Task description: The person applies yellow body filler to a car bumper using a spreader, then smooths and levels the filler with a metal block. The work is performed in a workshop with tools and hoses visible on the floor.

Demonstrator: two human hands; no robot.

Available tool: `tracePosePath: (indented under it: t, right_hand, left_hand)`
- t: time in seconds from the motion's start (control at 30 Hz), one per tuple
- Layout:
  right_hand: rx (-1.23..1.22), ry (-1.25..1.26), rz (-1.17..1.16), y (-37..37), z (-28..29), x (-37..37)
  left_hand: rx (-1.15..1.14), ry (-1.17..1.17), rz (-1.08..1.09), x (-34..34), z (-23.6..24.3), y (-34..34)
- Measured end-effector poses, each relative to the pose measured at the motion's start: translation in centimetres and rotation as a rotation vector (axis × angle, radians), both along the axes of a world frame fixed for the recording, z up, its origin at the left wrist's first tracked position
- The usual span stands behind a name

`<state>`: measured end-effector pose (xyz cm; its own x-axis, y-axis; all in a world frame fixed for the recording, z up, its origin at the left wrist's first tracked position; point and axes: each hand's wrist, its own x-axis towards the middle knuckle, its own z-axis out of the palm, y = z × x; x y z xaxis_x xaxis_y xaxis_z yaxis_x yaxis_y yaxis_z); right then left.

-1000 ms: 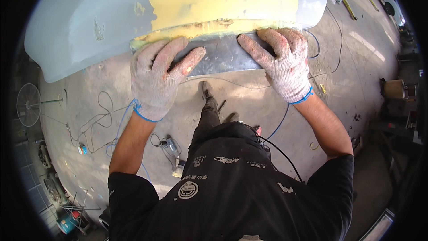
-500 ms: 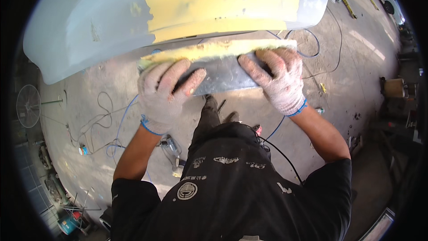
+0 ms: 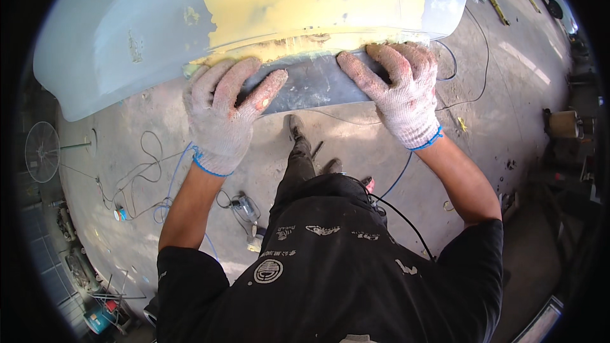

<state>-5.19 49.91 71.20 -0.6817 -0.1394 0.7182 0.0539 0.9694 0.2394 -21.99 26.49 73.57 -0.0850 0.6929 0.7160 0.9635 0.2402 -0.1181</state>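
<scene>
A wide, flat metal filler spreader [image 3: 311,86] spans the space between my hands, yellow filler smeared along its far edge. My left hand [image 3: 222,105], in a stained white knit glove, grips the left end, thumb lying on the metal. At the other end, my right hand [image 3: 406,92], gloved alike, is closed on it the same way. The far edge meets the lower border of a rounded grey vehicle body panel [image 3: 152,32]. Across the panel's middle lies a broad patch of yellow filler [image 3: 305,0] with a few dark spots. My fingertips beneath the spreader are hidden.
Hoses and cords [image 3: 152,152] trail over the concrete floor [image 3: 337,136]. A corded power tool [image 3: 244,208] lies left of my legs. At the far left stands a round wire-guarded fan [image 3: 43,151]. A bucket-like container [image 3: 562,124] is at the right.
Both hands have moved the spreader away from me, up to the panel. The gap between its filler-covered edge and the panel's lower border has closed, and fresh streaks show there.
</scene>
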Motion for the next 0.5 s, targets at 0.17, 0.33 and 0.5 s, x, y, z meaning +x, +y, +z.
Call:
tracePosePath:
  t: [0.17,0.33,0.5]
  right_hand:
    - [-0.068,-0.025,-0.003,-0.9,-2.1,0.8]
    - [-0.148,-0.051,0.057,-1.6,-0.5,1.8]
    - [-0.126,-0.031,0.001,-1.6,1.2,1.3]
  left_hand:
    - [-0.050,-0.007,0.061,1.2,-1.5,-0.5]
    - [0.071,-0.052,0.026,1.3,-2.1,-2.0]
    - [0.009,0.092,-0.039,0.3,0.8,-1.2]
